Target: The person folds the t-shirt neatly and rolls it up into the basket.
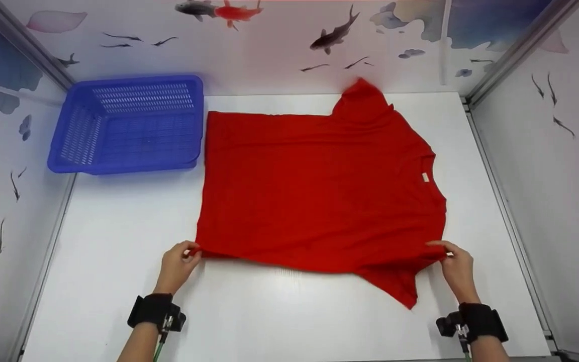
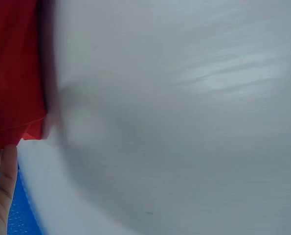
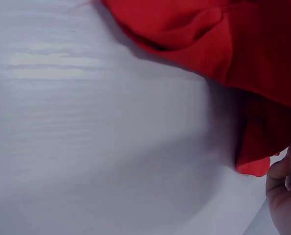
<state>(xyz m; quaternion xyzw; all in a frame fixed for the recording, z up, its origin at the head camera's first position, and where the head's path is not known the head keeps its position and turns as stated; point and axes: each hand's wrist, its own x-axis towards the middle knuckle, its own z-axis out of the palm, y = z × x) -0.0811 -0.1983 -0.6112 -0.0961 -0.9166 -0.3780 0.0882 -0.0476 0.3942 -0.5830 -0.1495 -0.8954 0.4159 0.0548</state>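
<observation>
A red T-shirt (image 1: 314,186) lies spread sideways on the white table, its hem to the left and its collar with a white label (image 1: 425,177) to the right. At the near hem corner, my left hand (image 1: 177,264) pinches the cloth between thumb and fingers. My right hand (image 1: 458,266) pinches the near shoulder area, slightly lifted, and the near sleeve (image 1: 402,289) hangs toward me beside it. The far sleeve (image 1: 362,100) points to the back wall. In the left wrist view, fingers (image 2: 7,169) meet the red cloth; the right wrist view shows a bent thumb (image 3: 280,171) at the fabric.
A blue plastic basket (image 1: 149,146) with slotted sides stands at the back left, close to the shirt's hem. White panels with painted fish (image 1: 334,35) enclose the back and both sides of the table (image 1: 289,322). Each wrist wears a black strap with a camera.
</observation>
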